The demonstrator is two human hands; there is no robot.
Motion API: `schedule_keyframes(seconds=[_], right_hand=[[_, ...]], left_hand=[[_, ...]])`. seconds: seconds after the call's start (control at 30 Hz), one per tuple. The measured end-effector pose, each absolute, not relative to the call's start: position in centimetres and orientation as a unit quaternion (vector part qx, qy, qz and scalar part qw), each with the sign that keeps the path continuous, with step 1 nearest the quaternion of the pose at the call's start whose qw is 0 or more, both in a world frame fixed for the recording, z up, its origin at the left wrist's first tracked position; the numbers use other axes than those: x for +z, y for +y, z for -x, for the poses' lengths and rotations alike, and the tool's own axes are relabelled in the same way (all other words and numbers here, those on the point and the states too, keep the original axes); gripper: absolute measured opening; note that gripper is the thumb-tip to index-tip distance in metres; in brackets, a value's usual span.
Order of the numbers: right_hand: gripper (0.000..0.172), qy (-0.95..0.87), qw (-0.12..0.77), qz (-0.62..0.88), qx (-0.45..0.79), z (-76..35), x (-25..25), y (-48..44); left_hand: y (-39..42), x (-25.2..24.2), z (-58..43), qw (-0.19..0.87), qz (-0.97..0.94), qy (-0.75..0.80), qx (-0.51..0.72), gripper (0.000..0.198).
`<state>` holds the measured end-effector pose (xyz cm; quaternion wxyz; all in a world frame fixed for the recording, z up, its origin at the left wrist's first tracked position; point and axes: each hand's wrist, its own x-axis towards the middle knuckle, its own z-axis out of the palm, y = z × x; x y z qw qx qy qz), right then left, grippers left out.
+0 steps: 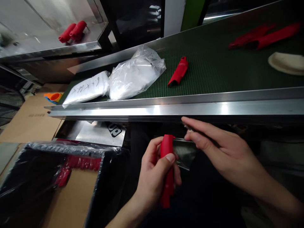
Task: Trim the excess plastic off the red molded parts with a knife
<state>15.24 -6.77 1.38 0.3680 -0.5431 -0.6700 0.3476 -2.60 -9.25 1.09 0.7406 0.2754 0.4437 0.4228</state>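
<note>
My left hand (150,172) is wrapped round a long red plastic part (167,145), with the thumb pressed on its front face. The part stands nearly upright below the conveyor's metal edge, and a small nub sticks out at its top right. To the right, my right hand (225,152) pinches a thin dark tool (201,134), perhaps a small trimming blade; its tip is near the fingertips and much of it is hidden. The tool is apart from the red part.
A green conveyor belt (204,74) carries a single red part (178,72), blurred red parts (273,36), a pale curved piece (286,62) and plastic-wrapped packs (135,76). At lower left stands a lined box (102,171) with red parts inside. Two red parts (73,31) lie on a metal ledge.
</note>
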Motion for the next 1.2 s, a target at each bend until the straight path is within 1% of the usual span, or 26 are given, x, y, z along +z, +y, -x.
schedule_keyframes(seconds=[0.1, 0.17, 0.3, 0.37, 0.47, 0.9, 1.2], right_hand=[[0.033, -0.716, 0.378, 0.508, 0.296, -15.2, 1.7, -7.2], [0.036, -0.746, 0.392, 0.472, 0.259, -15.0, 2.1, -7.5], [0.041, -0.796, 0.388, 0.430, 0.177, -14.8, 2.7, -7.6], [0.042, -0.812, 0.374, 0.419, 0.160, -14.7, 2.9, -7.6], [0.044, -0.824, 0.366, 0.404, 0.155, -14.5, 3.0, -7.4], [0.040, -0.839, 0.358, 0.393, 0.117, -14.5, 3.4, -7.6], [0.049, -0.842, 0.339, 0.400, 0.128, -14.6, 3.4, -7.8]], left_hand=[[-9.4, 1.2, 2.6, 0.742, -0.258, 0.429, 0.446, 0.024], [-9.6, 1.3, 2.5, 0.738, -0.249, 0.425, 0.461, 0.020], [-9.8, 1.6, 2.3, 0.744, -0.239, 0.408, 0.472, 0.024], [-9.9, 1.7, 2.3, 0.747, -0.234, 0.398, 0.479, 0.024], [-9.9, 1.7, 2.3, 0.752, -0.226, 0.385, 0.485, 0.023], [-10.3, 1.7, 2.6, 0.756, -0.225, 0.367, 0.493, 0.023], [-10.4, 1.9, 2.7, 0.751, -0.229, 0.372, 0.495, 0.022]])
